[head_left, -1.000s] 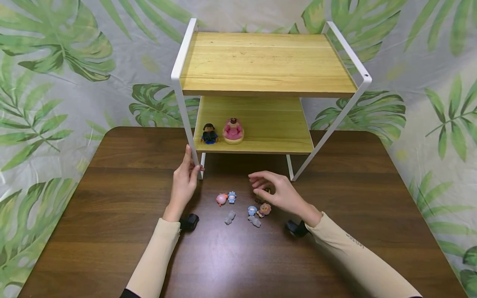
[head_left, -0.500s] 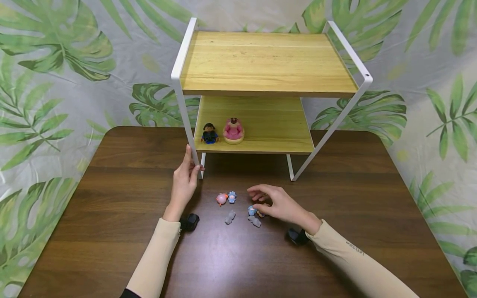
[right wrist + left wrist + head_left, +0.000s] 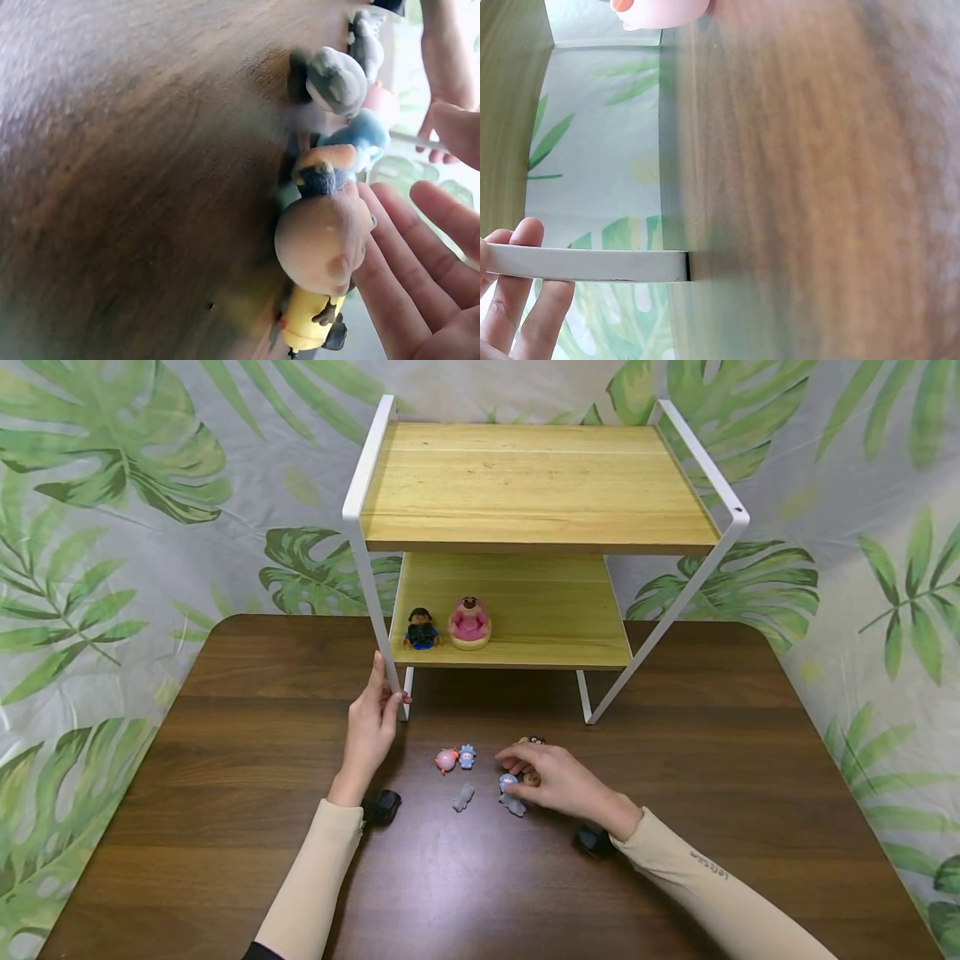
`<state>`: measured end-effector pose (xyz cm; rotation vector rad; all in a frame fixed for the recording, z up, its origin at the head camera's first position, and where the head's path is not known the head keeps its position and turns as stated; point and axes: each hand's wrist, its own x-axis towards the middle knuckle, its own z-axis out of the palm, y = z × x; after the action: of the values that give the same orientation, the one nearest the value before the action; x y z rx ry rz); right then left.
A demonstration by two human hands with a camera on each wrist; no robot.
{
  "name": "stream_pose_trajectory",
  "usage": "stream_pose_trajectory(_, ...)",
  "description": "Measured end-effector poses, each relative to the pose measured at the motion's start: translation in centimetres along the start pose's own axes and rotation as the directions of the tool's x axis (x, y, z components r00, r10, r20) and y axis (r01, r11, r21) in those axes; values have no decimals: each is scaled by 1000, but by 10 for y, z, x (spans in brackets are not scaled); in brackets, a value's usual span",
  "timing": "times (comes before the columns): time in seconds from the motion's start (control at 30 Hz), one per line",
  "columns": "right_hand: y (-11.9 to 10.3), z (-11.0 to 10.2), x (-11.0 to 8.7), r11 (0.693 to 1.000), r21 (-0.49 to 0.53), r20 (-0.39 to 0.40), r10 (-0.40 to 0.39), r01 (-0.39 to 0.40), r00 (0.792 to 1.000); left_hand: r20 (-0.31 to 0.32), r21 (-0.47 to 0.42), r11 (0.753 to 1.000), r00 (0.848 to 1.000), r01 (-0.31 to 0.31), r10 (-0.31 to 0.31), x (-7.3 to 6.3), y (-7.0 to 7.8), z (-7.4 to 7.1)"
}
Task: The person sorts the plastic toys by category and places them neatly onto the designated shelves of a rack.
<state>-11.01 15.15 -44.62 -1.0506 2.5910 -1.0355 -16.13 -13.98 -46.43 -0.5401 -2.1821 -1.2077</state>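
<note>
My left hand point(image 3: 367, 722) holds the front left leg of the white-framed shelf; in the left wrist view its fingers lie on both sides of the white leg point(image 3: 592, 264). Over a cluster of small toy figures hovers my right hand point(image 3: 562, 781), fingers loosely bent in the head view. The right wrist view shows those fingers beside a round-headed tan figure point(image 3: 319, 244), with nothing gripped. Around it are a yellow figure point(image 3: 304, 322), a blue figure point(image 3: 507, 783) and a grey figure point(image 3: 513, 804). The hand partly hides the tan figure in the head view.
Left of the cluster lie a pink figure point(image 3: 446, 761), another blue figure point(image 3: 467, 757) and a second grey figure point(image 3: 462, 797). A dark-capped figure point(image 3: 422, 631) and a pink bear figure point(image 3: 470, 622) sit on the lower wooden board point(image 3: 555, 610). Leaf-patterned cloth point(image 3: 135, 468) hangs behind.
My right hand has moved lower and nearer over the cluster, uncovering part of a dark figure behind it. The left hand stays on the shelf leg. The figures look unmoved.
</note>
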Motion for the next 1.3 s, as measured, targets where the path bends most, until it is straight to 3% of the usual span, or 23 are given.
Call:
stream_pose_trajectory(0.23,-2,6,1,979,-197,-16,-58,54,998,2,7,1000,1000,-2,2,0,0,0)
stream_pose_trajectory(0.67,-4,12,3,959,-274,-38,-85,71,996,-16,5,1000,1000,-15,15,0,-1,1)
stream_pose_trajectory(0.93,-6,8,3,979,-190,-73,-87,72,994,-21,10,1000,1000,-22,22,-1,-2,1)
stream_pose_trajectory(1.3,-6,-3,8,990,-30,-150,-140,137,979,-16,-6,1000,1000,-13,13,-1,-4,1)
